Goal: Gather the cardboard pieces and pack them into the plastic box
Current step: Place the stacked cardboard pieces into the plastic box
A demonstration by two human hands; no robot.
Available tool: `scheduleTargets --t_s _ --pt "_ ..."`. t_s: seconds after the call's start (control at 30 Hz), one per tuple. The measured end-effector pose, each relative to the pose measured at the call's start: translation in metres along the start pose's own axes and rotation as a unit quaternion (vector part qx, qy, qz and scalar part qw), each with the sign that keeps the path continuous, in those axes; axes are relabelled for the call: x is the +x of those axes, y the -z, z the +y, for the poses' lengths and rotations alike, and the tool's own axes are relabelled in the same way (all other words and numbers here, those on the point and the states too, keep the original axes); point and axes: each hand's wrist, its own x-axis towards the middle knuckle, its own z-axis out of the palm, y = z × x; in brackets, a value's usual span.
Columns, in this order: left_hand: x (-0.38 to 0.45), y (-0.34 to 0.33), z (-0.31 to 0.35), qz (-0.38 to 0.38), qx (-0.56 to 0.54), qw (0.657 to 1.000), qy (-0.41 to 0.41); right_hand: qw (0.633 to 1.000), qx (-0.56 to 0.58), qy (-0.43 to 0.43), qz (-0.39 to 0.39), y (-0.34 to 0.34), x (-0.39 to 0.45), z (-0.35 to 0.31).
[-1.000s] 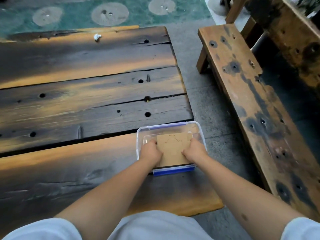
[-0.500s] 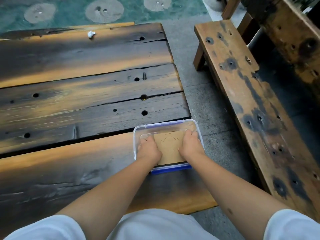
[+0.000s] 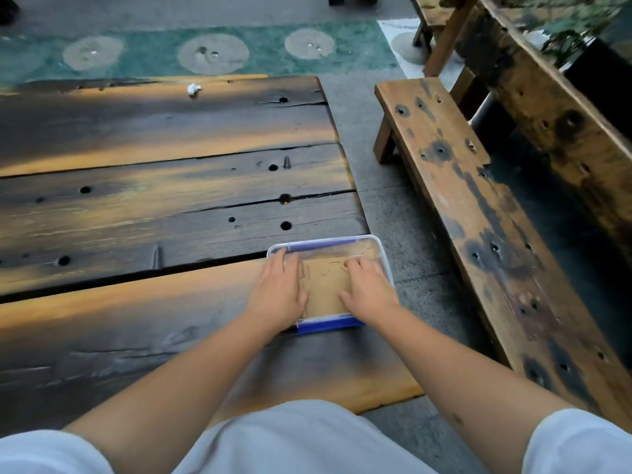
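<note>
An outdoor seating area, perhaps a courtyard or café terrace. A table point(image 3: 171, 172) of heavy weathered planks, scorched dark and pierced with bolt holes, stands on grey paving point(image 3: 393, 213). Right of the hands sits a matching rough wooden bench point(image 3: 478, 217). Beyond the table, green ground point(image 3: 154, 53) holds round stepping stones point(image 3: 212, 53), and foliage point(image 3: 574, 25) shows far right.

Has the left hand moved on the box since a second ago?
Yes. The left hand has slid outward, from the cardboard onto the left rim of the plastic box.
</note>
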Motion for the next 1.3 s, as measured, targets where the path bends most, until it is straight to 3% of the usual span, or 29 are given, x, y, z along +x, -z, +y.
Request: scheduleTargets --t_s 0.23,0.57,0.9,1.3 --pt "-0.046 0.053 -0.051 0.034 0.102 0.992 0.072 0.996 -0.059 0.070 -0.005 0.013 -0.015 -0.049" --pt "-0.107 0.112 -0.096 0.083 0.132 0.983 0.098 0.985 -0.105 0.132 0.044 0.029 -0.030 -0.143" --pt "-0.141 0.123 -0.133 0.095 0.130 0.981 0.110 0.985 -0.110 0.124 0.050 0.011 -0.050 -0.195" --pt "-0.151 0.130 -0.137 0.084 0.130 0.983 0.096 0.988 -0.108 0.082 0.069 0.002 -0.074 -0.208"
